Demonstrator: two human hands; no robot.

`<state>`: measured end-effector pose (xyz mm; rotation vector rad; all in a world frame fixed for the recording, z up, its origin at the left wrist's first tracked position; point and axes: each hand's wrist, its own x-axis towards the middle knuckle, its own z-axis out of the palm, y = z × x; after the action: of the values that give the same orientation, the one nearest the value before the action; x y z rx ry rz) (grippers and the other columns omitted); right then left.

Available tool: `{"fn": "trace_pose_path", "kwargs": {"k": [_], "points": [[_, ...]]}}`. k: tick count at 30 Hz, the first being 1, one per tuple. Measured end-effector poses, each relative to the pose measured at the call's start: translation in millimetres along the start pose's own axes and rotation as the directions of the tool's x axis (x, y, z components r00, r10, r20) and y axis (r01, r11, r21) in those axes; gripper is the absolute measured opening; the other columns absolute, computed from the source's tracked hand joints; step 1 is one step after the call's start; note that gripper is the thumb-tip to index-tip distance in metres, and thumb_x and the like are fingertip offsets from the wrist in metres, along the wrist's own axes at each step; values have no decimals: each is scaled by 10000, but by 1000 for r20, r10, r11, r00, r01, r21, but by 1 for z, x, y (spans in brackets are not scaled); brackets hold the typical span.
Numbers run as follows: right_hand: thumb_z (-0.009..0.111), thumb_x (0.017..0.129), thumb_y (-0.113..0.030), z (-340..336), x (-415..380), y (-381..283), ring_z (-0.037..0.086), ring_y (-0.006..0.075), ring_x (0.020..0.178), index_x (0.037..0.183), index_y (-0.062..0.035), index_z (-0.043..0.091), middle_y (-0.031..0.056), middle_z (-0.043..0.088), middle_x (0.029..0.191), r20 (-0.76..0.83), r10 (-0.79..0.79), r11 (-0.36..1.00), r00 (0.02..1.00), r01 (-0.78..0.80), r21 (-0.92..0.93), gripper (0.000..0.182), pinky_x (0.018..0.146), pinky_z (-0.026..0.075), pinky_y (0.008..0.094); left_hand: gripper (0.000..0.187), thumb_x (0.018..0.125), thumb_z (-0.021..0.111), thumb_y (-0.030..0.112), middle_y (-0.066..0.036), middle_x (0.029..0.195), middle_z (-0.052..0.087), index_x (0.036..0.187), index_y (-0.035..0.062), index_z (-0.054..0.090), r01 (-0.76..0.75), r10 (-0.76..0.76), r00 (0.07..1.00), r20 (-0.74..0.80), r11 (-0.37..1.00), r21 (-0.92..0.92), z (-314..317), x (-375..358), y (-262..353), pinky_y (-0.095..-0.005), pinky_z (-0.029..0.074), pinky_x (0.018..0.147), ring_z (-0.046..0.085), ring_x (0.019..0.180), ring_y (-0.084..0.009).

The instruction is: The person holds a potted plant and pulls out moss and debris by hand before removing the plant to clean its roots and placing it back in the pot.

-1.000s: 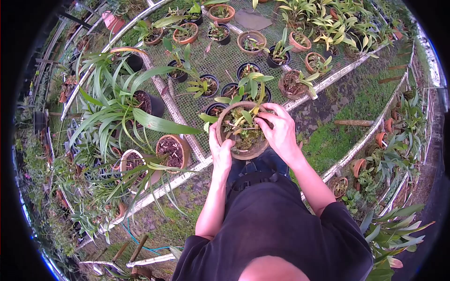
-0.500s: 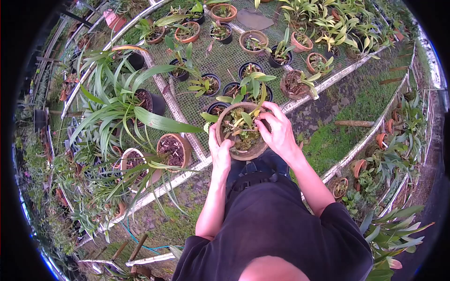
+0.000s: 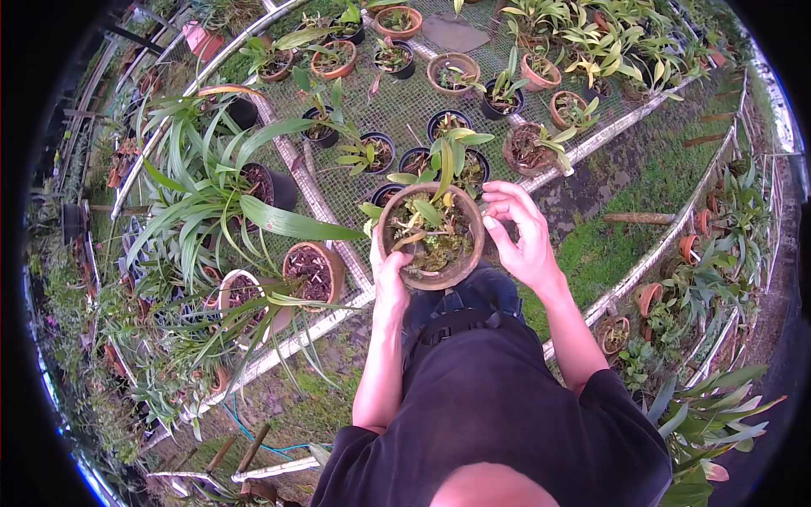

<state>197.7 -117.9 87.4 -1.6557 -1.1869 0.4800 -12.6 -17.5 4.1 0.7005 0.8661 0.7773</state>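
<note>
The left hand (image 3: 390, 272) has its grip clasped on the near-left rim of one clay pot (image 3: 431, 237), held up in front of the person's chest. The right hand (image 3: 525, 237) sits just right of that pot, its grip released, fingers (image 3: 507, 196) loosely curled and apart from the rim. One small plant (image 3: 431, 211) with a few green leaves grows in the pot. Beyond the pot lies one mesh surface (image 3: 405, 106) carrying over a dozen potted plants. Left of the pot stand two brown pots (image 3: 312, 269) among long-leaved plants (image 3: 211, 194).
</note>
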Motion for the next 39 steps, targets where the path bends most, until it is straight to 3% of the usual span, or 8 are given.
{"fn": "trace_pose_path", "kwargs": {"k": [6,11,14,15,18,21,31,39], "points": [[644,1004,-53,-44,-5,-6,691,359,1094,1001,34,635,191,654,1271,-43,45,978,998,-53,-202,87,929,559,443,547,806,569,77,-155,1208,693,1339,-50,586,125,-144,983,-118,980,-157,-19,3,-5,-444,557,1027,670,1115,-289],[742,923,-121,-60,-21,-18,673,356,1113,1051,4,688,138,675,1194,-23,372,527,928,-232,-818,187,959,531,485,486,805,577,100,-157,1171,702,1262,-59,624,144,-172,979,-112,964,-223,-23,5,-10,-446,558,1010,678,1053,-295],[780,899,-120,-51,-14,-25,687,363,1147,1097,-14,714,147,679,1287,36,267,758,963,-187,-625,235,995,529,445,485,804,577,99,-160,1169,702,1260,-61,622,146,-178,975,-134,965,-218,-23,7,-14,-448,559,1012,681,1049,-298],[819,854,-142,-42,-10,-26,668,344,1163,1077,-12,734,123,676,1216,3,257,877,966,-232,-420,272,990,525,471,485,805,576,96,-161,1168,702,1261,-62,621,142,-170,977,-125,968,-208,-20,6,-12,-449,560,1013,681,1050,-298],[806,866,-113,-14,-3,-37,669,361,1146,1024,3,735,143,673,1226,-14,71,978,997,-72,-197,208,961,543,467,484,806,571,84,-162,1169,701,1265,-63,617,124,-149,981,-124,973,-193,-18,8,-18,-445,561,1013,680,1065,-294],[799,869,-96,1,3,-33,665,363,1132,1030,8,738,150,671,1240,-79,-43,922,996,9,-386,201,960,542,461,511,811,561,65,-160,1193,695,1307,-56,592,116,-138,984,-112,976,-181,-13,7,-18,-438,560,1021,676,1090,-286],[810,849,-81,31,20,-13,664,348,1172,1001,4,795,143,687,1280,24,-36,909,999,43,-415,175,1003,540,461,827,739,523,42,-145,1420,564,1557,3,409,-77,75,997,22,991,108,8,-2,6,-360,438,1144,564,1288,-255],[806,856,-56,39,19,-3,724,351,1056,1006,16,768,148,710,1213,-44,-56,946,997,39,-321,170,917,588,435,798,741,529,62,-145,1389,565,1527,-13,414,-27,26,1000,11,995,99,8,-3,3,-353,443,1112,556,1262,-247]]}}
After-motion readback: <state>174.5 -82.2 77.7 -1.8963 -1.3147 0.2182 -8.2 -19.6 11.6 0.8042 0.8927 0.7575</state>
